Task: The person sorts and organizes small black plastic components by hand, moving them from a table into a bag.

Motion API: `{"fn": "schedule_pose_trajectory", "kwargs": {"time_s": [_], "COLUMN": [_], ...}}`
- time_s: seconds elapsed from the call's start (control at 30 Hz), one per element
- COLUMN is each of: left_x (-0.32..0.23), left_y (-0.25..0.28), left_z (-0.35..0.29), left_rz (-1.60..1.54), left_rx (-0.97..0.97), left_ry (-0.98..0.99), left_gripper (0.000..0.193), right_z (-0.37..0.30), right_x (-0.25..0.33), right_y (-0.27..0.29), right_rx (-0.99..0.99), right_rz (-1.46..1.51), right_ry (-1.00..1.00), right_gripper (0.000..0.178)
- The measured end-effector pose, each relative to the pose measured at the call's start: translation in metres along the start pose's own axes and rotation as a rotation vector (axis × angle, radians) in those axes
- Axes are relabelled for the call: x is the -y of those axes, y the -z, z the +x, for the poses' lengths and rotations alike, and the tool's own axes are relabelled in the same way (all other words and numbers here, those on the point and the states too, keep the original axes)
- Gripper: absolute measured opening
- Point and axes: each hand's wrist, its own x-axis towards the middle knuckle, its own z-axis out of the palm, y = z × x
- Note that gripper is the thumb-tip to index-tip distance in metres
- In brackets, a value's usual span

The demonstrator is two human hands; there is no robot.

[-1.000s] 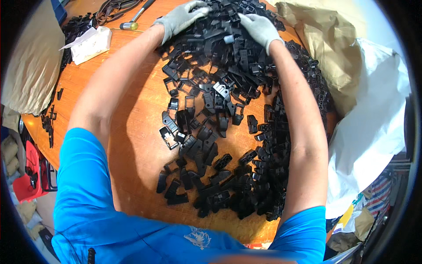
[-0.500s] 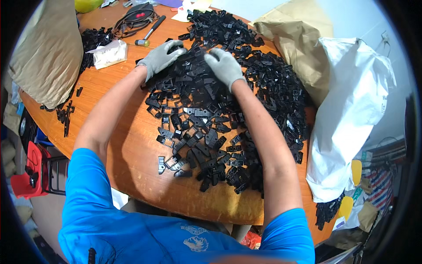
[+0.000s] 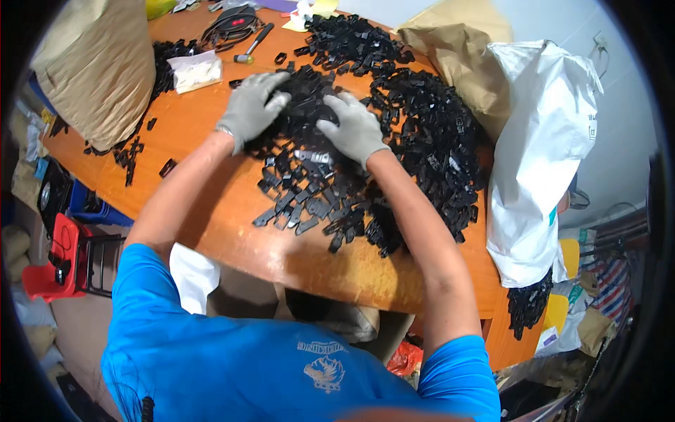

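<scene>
Both my hands wear grey gloves and rest at a large heap of small black plastic parts (image 3: pixel 306 95) on the wooden table. At the heap's left side, my left hand (image 3: pixel 253 111) is open, its thumb apart from the outstretched fingers. My right hand (image 3: pixel 351 126) lies on the parts at the other side, also open, with fingers and thumb spread. Between the hands the parts look smeared by motion. Looser black parts (image 3: pixel 309 200) are scattered on the near side, among them one shiny, lighter-looking part (image 3: pixel 313 156).
A big pile of similar parts (image 3: pixel 436 155) extends to the right. Behind are a hammer (image 3: pixel 254 43), a coiled black cable (image 3: pixel 230 29) and a small white packet (image 3: pixel 195 71). A brown paper bag (image 3: pixel 98 77) stands left, a white sack (image 3: pixel 538 162) right. A red chair (image 3: pixel 58 264) stands lower left.
The view has shifted. Both hands have come back toward me along the heap, and their fingers are more spread. Parts between them have been stirred.
</scene>
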Motion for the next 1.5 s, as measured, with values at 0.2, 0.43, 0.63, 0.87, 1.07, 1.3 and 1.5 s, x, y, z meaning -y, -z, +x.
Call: {"fn": "schedule_pose_trajectory", "kwargs": {"time_s": [0.2,0.43,0.63,0.87,1.07,1.3,1.5], "left_x": [-0.099,-0.147,-0.161,-0.168,-0.158,-0.155,-0.152], "left_y": [0.028,0.006,-0.011,-0.035,-0.006,0.005,0.004], "left_z": [-0.117,-0.178,-0.174,-0.150,-0.178,-0.223,-0.242], "left_rz": [-0.062,-0.005,0.073,0.097,-0.073,-0.132,-0.344], "left_rx": [0.126,0.145,0.116,0.084,-0.067,0.056,0.053], "left_ry": [-0.120,-0.079,-0.113,-0.022,-0.082,0.032,-0.035], "left_gripper": [0.063,0.071,0.061,0.050,0.040,0.031,0.037], "right_z": [-0.060,-0.106,-0.185,-0.287,-0.311,-0.311,-0.318], "right_x": [0.002,0.019,0.027,0.023,0.033,0.050,0.087], "right_y": [0.001,-0.001,0.051,0.057,0.047,0.042,0.040], "right_rx": [-0.078,-0.120,-0.323,-0.283,-0.187,-0.153,-0.067], "right_rz": [-0.013,0.039,0.120,0.006,-0.127,-0.055,0.120], "right_ry": [0.132,0.214,0.065,-0.184,-0.278,-0.238,-0.166], "right_gripper": [0.044,0.041,0.022,0.015,0.019,0.012,0.011]}}
